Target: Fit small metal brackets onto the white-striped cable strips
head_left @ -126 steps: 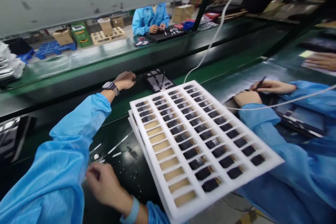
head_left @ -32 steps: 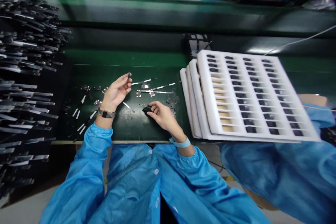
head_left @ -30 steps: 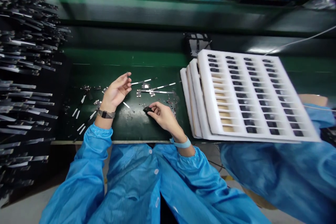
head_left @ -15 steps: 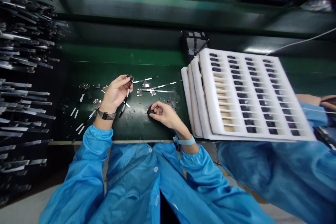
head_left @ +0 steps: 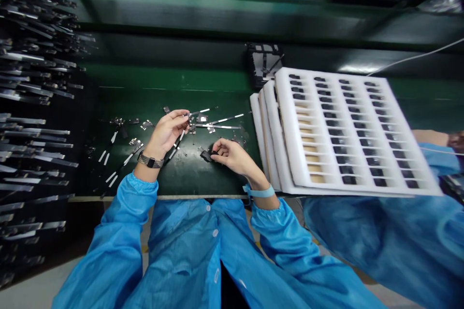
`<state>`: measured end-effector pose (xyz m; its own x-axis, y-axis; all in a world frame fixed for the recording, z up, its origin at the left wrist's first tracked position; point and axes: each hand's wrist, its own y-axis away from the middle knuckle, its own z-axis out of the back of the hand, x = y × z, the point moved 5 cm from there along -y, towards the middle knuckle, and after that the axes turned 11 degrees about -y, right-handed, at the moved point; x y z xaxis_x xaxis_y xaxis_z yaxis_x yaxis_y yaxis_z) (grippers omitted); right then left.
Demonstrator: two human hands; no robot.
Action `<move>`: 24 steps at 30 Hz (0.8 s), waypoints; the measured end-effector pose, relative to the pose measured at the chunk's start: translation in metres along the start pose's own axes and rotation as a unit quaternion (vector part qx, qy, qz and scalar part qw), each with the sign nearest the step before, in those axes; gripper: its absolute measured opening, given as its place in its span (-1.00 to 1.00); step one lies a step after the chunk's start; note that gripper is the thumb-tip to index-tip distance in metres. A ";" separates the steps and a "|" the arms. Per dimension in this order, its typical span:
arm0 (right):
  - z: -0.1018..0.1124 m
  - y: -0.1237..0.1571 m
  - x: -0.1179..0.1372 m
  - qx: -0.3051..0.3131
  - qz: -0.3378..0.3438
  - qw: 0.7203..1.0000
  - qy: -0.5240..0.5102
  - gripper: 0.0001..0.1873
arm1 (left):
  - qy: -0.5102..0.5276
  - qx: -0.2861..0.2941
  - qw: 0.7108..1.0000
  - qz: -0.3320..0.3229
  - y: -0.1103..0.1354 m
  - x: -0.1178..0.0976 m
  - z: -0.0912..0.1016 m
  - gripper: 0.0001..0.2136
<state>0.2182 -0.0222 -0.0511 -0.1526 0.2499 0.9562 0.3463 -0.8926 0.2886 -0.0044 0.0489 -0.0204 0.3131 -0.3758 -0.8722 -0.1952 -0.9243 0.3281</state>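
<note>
My left hand [head_left: 167, 131], with a watch on its wrist, pinches a thin dark strip part [head_left: 177, 141] that hangs down from its fingertips over the dark green mat [head_left: 188, 178]. My right hand [head_left: 232, 155], wearing a blue wrist strap, is closed on a small black component [head_left: 206, 155] that rests on the mat. Loose metal strips and small parts [head_left: 213, 123] lie scattered just beyond both hands. A stack of white foam trays [head_left: 348, 130] holding several small black parts stands to the right of my right hand.
Rows of long dark metal strips [head_left: 32, 106] fill the left side. A small black fixture [head_left: 264, 60] sits behind the trays. A co-worker's blue sleeve [head_left: 384, 231] lies at the right, under the trays. A green conveyor [head_left: 217, 14] runs across the back, with another person beyond.
My left hand has moved right and down toward the right hand, and the strip now hangs from its fingers. My right hand has shifted slightly right, still on the black component.
</note>
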 end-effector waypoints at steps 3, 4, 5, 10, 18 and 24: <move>0.002 0.002 0.004 0.002 0.025 1.000 -0.003 -0.82 | 0.001 0.000 1.000 -0.003 -0.001 0.001 0.001 -0.79; 0.004 0.004 0.007 -0.004 0.035 0.999 -0.001 -0.83 | 0.003 0.002 1.000 -0.005 -0.001 0.001 0.001 -0.80; 0.006 0.005 0.011 -0.013 0.044 0.999 0.002 -0.83 | 0.004 0.004 1.000 -0.008 0.000 0.000 0.000 -0.80; 0.004 0.000 0.043 -0.036 0.095 0.995 -0.021 -0.82 | -0.031 -0.004 0.999 -0.039 0.004 -0.006 0.001 -0.72; -0.013 -0.056 0.075 0.005 0.161 0.982 -0.095 -0.59 | -0.150 -0.074 0.978 -0.127 0.003 -0.010 0.010 -0.80; -0.016 -0.070 0.063 0.007 0.146 0.986 -0.085 -0.53 | -0.173 -0.066 0.977 -0.101 0.003 -0.006 0.006 -0.75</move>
<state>0.1697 0.0497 -0.0118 0.1115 0.0439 0.9928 0.3661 -0.9306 0.0000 -0.0129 0.0491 -0.0164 -0.0048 -0.1602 -0.9871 -0.0330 -0.9865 0.1603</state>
